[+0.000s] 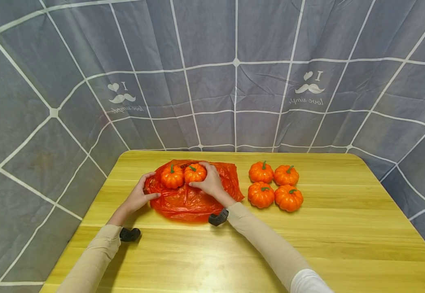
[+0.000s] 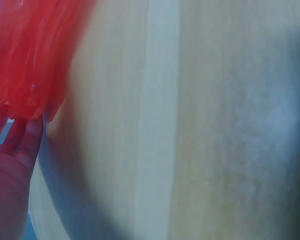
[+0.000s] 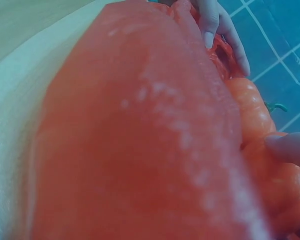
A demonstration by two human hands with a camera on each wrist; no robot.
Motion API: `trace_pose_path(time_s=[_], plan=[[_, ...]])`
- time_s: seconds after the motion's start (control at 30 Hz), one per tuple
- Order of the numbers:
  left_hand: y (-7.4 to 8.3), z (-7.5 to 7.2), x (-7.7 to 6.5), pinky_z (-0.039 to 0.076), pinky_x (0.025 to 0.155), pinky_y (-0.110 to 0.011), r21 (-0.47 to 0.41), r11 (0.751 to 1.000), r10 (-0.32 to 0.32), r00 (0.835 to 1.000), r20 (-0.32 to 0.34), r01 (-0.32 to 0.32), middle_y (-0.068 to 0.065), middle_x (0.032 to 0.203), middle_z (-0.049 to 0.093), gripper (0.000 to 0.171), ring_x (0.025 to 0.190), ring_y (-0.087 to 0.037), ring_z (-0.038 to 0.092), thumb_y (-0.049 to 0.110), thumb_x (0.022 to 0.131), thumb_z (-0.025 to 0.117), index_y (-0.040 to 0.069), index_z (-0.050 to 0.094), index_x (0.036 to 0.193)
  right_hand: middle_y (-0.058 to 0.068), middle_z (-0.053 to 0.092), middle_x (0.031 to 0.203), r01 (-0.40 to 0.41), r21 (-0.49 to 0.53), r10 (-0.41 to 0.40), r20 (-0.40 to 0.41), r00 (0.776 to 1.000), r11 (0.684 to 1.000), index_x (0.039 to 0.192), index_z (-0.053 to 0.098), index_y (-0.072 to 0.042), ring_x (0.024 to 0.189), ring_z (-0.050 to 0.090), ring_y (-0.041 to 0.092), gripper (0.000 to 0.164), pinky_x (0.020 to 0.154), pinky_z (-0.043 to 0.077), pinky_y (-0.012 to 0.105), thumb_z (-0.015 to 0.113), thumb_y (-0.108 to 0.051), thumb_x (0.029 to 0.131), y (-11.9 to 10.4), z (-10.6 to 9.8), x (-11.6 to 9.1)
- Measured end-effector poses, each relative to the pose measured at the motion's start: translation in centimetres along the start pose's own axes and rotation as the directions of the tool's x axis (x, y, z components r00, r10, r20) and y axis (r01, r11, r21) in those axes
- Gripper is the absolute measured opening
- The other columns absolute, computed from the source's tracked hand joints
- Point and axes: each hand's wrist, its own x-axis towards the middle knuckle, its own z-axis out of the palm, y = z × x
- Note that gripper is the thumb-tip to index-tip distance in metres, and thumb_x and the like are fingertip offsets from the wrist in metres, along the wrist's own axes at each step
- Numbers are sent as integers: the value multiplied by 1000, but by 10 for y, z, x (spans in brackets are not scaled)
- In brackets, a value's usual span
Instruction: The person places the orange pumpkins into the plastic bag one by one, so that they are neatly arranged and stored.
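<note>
A crinkled red plastic bag point(image 1: 187, 201) lies on the left part of the table, its left side by my left hand point(image 1: 139, 197). That hand curves round the bag's edge, thumb toward me and fingers on the far side; in the left wrist view the fingers point(image 2: 32, 135) meet the film. Two small orange pumpkins sit side by side at the bag: a left pumpkin point(image 1: 172, 177) and a right pumpkin point(image 1: 194, 173). My right hand point(image 1: 210, 181) grips the right pumpkin from its right side, with the thumb in front and the fingers behind.
Several more orange pumpkins with green stems stand grouped right of the bag, among them a front-right pumpkin point(image 1: 289, 198) and a back-left pumpkin point(image 1: 261, 172). The wooden table point(image 1: 344, 228) ends at the back against a grey checked curtain point(image 1: 212, 93).
</note>
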Motion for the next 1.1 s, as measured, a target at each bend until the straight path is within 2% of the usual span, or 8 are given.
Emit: trace_pose_path(time_s=[0.43, 0.63, 0.87, 1.1], plan=[[-1, -1, -1, 35, 89, -4, 9, 1000, -4, 1000, 3, 4, -29, 147, 29, 76, 133, -45, 35, 0, 84, 68, -2, 23, 145, 18, 47, 134, -11, -15, 11, 37, 999, 1000, 136, 50, -13, 122, 48, 37, 80, 102, 41, 52, 88, -23, 67, 0, -3, -2], [-1, -2, -2, 31, 89, -2, 21, 1000, -11, 1000, -3, 11, -27, 149, 27, 77, 136, -43, 32, 2, 84, 68, -1, 23, 146, 18, 47, 137, 13, -35, -12, 23, 1000, 999, 134, 51, -12, 125, 45, 38, 76, 104, 39, 54, 87, -23, 68, -4, -8, -5], [0, -2, -3, 32, 89, -2, 17, 1000, -6, 1000, -4, 6, -27, 149, 27, 76, 135, -44, 32, 1, 84, 68, -1, 24, 146, 16, 48, 137, 38, -50, -37, 8, 999, 998, 134, 52, -13, 127, 44, 37, 75, 105, 37, 54, 87, -21, 68, -12, -15, -10], [-1, -3, -3, 31, 88, -1, 17, 1000, 0, 1000, -7, 0, -28, 148, 27, 76, 135, -44, 32, 0, 84, 68, -2, 23, 145, 16, 50, 136, 85, -38, -85, -5, 996, 996, 133, 53, -9, 129, 42, 37, 74, 105, 38, 54, 87, -20, 68, -17, -28, -16]])
